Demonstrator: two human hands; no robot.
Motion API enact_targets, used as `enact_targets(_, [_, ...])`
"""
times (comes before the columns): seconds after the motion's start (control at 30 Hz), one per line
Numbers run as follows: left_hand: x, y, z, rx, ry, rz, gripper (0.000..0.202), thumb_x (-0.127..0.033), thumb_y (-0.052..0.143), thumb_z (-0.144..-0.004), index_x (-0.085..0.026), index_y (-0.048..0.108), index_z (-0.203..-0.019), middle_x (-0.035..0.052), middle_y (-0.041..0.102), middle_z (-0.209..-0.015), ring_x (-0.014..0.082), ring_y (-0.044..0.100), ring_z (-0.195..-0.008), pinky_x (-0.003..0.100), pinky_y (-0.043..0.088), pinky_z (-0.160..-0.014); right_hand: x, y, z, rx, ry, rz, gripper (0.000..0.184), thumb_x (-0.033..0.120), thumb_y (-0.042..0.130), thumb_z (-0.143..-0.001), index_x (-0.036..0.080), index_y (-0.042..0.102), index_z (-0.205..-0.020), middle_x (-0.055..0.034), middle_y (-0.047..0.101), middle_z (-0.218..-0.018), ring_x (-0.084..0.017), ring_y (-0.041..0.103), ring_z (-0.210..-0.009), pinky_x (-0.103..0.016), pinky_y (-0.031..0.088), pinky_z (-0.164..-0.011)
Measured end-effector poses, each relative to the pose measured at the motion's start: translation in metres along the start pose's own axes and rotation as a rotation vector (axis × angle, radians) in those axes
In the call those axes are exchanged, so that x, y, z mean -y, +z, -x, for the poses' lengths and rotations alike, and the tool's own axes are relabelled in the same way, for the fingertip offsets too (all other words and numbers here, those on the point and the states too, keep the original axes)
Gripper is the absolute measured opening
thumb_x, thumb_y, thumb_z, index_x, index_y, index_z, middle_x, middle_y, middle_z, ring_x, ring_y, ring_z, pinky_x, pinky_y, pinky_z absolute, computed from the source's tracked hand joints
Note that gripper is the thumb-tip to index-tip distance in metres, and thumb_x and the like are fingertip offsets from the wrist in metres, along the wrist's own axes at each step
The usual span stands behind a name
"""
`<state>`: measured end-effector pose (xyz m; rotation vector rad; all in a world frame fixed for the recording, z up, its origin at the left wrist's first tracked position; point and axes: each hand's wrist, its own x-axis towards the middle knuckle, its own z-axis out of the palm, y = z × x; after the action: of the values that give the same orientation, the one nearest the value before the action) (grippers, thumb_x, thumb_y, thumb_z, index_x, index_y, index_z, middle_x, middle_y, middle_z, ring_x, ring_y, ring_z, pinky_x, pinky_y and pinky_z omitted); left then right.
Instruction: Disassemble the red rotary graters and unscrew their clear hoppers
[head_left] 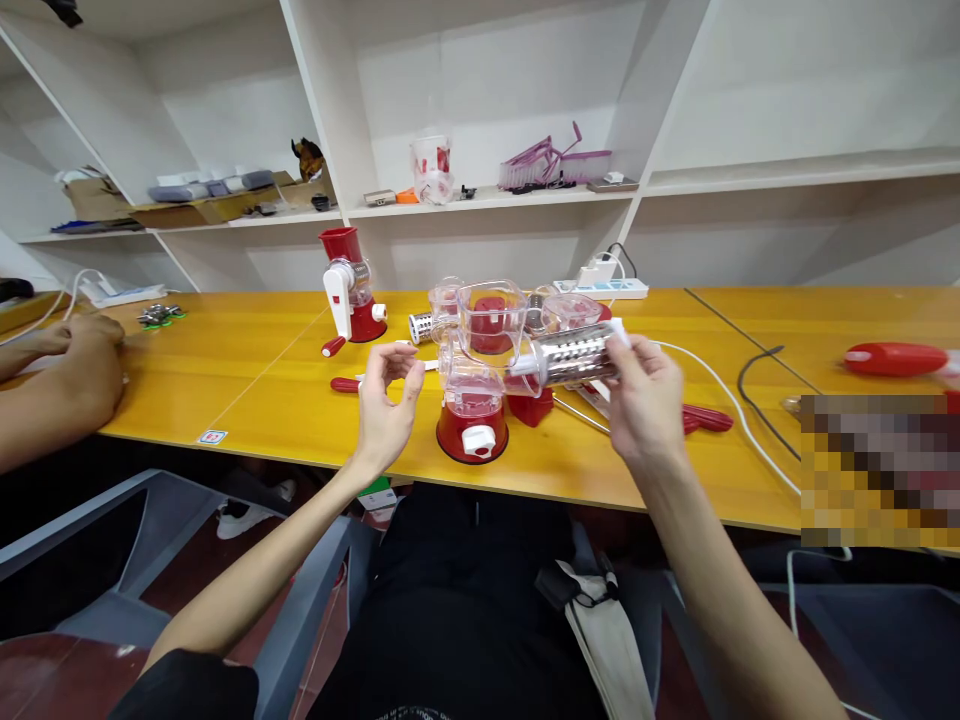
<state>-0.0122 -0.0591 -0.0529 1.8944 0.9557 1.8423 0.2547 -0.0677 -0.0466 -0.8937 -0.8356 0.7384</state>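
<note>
My right hand (646, 395) grips a metal grater drum (574, 355) by its white end. The drum lies sideways, its other end at the right opening of a clear plastic grater body (469, 365). That body stands upright on a red base (472, 425) with a white knob (478, 441) facing me. To its left, my left hand (388, 400) is raised with thumb and fingers curved apart, holding nothing. A red handle (345, 385) lies behind this hand. More clear and red grater parts crowd behind the body, partly hidden by it.
An assembled red and white rotary grater (351, 290) stands at the back left. Another person's hands (90, 335) rest at the far left. A white cable (724, 390), a dark cable (750, 385) and a red-handled tool (896, 359) lie to the right. Shelves (495, 200) rise behind the table.
</note>
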Motion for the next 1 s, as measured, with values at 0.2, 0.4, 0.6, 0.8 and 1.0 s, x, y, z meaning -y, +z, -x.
enact_targets(0.2, [-0.044, 0.001, 0.029, 0.167, 0.023, 0.088, 0.029, -0.034, 0.067, -0.094, -0.024, 0.058, -0.120, 0.0030, 0.065, -0.104, 0.0134, 0.066, -0.094, 0.028, 0.056, -0.088, 0.050, 0.001, 0.024, -0.091, -0.196, -0.148, 0.024, 0.039, 0.056, -0.089, 0.017, 0.047, -0.090, -0.0012, 0.057, -0.099, -0.003, 0.058, -0.087, -0.019, 0.054, -0.081])
enact_targets(0.4, [-0.075, 0.006, 0.058, 0.352, 0.011, 0.196, 0.092, -0.051, 0.084, -0.077, -0.030, 0.034, -0.152, 0.0121, 0.050, -0.150, 0.0305, 0.048, -0.143, 0.048, 0.042, -0.120, 0.056, 0.034, 0.100, 0.310, -0.042, -0.050, 0.029, 0.044, 0.057, -0.091, 0.016, 0.051, -0.090, -0.0011, 0.062, -0.089, -0.001, 0.059, -0.076, -0.014, 0.053, -0.070])
enact_targets(0.6, [-0.064, -0.013, 0.060, 0.103, 0.038, 0.252, 0.068, -0.052, 0.082, -0.078, -0.024, 0.052, -0.132, 0.0096, 0.064, -0.127, 0.0252, 0.067, -0.117, 0.037, 0.057, -0.100, 0.043, 0.043, 0.120, 0.636, -0.028, 0.179, 0.032, 0.045, 0.046, -0.097, 0.017, 0.060, -0.102, -0.0023, 0.068, -0.091, -0.001, 0.063, -0.077, -0.013, 0.053, -0.071])
enact_targets(0.8, [0.002, -0.078, 0.021, -0.044, -0.228, -0.098, 0.062, -0.065, 0.080, -0.071, -0.020, 0.053, -0.105, 0.0038, 0.067, -0.093, 0.0174, 0.069, -0.079, 0.028, 0.058, -0.069, 0.047, 0.038, 0.102, 0.463, -0.256, 0.431, 0.026, 0.040, 0.053, -0.094, 0.019, 0.063, -0.102, -0.0015, 0.070, -0.093, -0.004, 0.067, -0.091, -0.017, 0.052, -0.082])
enact_targets(1.0, [0.057, -0.130, -0.018, 0.161, -0.308, -0.684, 0.061, -0.056, 0.077, -0.074, -0.022, 0.053, -0.118, 0.0113, 0.073, -0.113, 0.0295, 0.072, -0.099, 0.042, 0.056, -0.088, 0.039, 0.026, 0.081, 0.290, -0.366, 0.516, 0.030, 0.043, 0.047, -0.096, 0.018, 0.062, -0.098, -0.0023, 0.068, -0.089, -0.003, 0.064, -0.085, -0.020, 0.051, -0.084])
